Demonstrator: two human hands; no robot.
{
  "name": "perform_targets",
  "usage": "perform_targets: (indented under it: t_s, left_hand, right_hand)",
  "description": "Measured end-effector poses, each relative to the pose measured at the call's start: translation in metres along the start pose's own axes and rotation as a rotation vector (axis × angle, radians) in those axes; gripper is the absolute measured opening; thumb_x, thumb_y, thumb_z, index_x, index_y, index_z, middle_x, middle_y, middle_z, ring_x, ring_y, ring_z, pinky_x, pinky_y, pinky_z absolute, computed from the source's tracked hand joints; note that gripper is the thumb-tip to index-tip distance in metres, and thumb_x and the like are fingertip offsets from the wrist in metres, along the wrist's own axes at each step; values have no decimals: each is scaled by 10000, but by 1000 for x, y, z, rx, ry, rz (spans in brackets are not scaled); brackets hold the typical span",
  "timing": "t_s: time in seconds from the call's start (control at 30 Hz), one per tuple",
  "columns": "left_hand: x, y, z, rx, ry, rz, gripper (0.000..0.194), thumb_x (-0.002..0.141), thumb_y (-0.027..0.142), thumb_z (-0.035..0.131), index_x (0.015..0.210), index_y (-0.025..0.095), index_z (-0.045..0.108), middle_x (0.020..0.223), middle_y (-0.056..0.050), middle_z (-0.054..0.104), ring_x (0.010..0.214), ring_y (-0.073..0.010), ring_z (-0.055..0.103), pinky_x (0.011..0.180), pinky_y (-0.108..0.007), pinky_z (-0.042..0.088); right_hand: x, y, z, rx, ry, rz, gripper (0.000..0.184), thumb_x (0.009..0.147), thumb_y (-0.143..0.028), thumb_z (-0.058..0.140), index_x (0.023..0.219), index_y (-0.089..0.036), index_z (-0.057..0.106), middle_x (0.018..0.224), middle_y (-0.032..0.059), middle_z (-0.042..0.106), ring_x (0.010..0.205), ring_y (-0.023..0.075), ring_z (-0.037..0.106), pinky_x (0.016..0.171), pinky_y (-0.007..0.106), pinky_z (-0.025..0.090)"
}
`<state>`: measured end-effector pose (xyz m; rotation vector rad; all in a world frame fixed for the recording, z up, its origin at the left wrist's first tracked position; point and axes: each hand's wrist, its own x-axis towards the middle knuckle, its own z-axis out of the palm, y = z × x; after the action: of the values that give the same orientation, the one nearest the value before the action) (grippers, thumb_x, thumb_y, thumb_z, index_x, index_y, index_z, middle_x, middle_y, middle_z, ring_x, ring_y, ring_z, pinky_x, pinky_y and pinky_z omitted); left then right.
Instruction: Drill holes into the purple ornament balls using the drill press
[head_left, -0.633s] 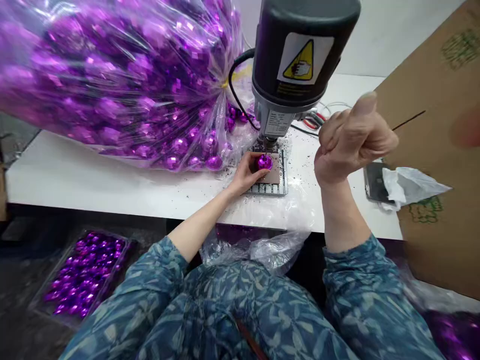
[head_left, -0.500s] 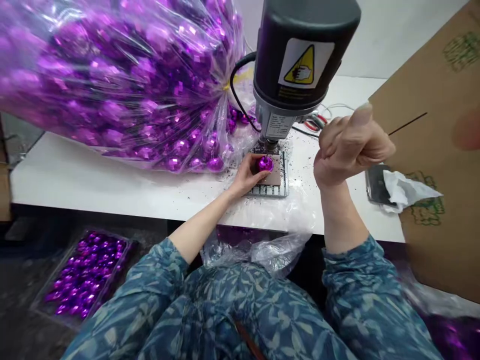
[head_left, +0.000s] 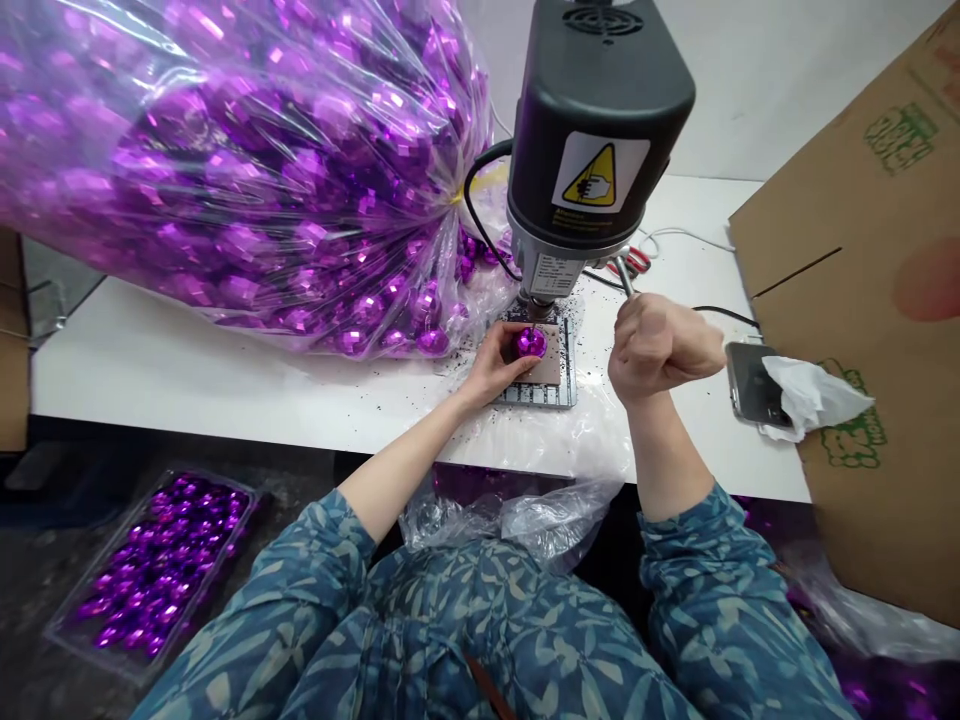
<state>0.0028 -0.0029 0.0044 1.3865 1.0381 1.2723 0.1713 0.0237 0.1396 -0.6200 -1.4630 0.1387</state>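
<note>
- Beneath the chuck of the drill press (head_left: 600, 130), a shiny purple ball (head_left: 530, 342) sits on a brown board (head_left: 550, 368) over the slotted metal base (head_left: 536, 397).
- At that spot, the left hand (head_left: 499, 362) pinches the purple ball between thumb and fingers.
- Right of the drill press, the right hand (head_left: 660, 345) is closed in a fist around its metal lever (head_left: 624, 275).
- Left of the drill press, a big clear bag (head_left: 285, 180), gathered at a yellow tie (head_left: 456, 197), bulges with faceted purple balls.
- Farther left and lower, below the tabletop (head_left: 247, 395), a clear tray (head_left: 161, 565) is filled with small purple balls.
- Well right of the drill press stands a cardboard box (head_left: 877, 330); its contents cannot be seen.
- Between box and drill press lies a phone (head_left: 754, 385), partly covered by crumpled white tissue (head_left: 817, 395).
- Just behind the lever are red-handled pliers (head_left: 639, 262).
</note>
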Motion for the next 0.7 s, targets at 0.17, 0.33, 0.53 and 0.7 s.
perform_targets:
  t_s: [0.17, 0.33, 0.53, 0.7]
  left_hand:
    - [-2, 3, 0, 7, 4, -10, 589, 832, 479, 910, 1253, 213, 596, 1294, -128, 702, 1208, -276, 706, 1072, -452, 572]
    - [0, 6, 2, 19, 22, -55, 572, 847, 462, 901, 1254, 223, 578, 1278, -121, 715, 1185, -274, 720, 1013, -449, 614]
    - [-42, 3, 6, 260, 297, 228, 448, 945, 454, 812, 1286, 268, 589, 1285, -107, 695, 1182, -254, 726, 1028, -475, 629]
    - [-153, -3, -11, 599, -168, 721, 260, 946, 355, 786, 1194, 379, 711, 1279, -46, 739, 1054, -243, 782, 834, -411, 695]
  right_hand:
    - [29, -24, 13, 131, 208, -32, 696, 1003, -486, 618, 491, -180, 261, 420, -58, 258, 350, 38, 268, 419, 291, 160]
    - [87, -37, 28, 175, 209, 167, 760, 788, -830, 609, 467, -209, 311, 399, -68, 287, 322, 43, 291, 405, 302, 156]
    - [108, -26, 31, 278, 147, 281, 691, 589, -838, 661, 465, -251, 319, 396, -84, 216, 298, 62, 277, 340, 308, 117]
    - [106, -26, 32, 179, 128, 306, 621, 704, -690, 627, 476, -226, 284, 401, -79, 197, 310, 38, 246, 345, 270, 150]
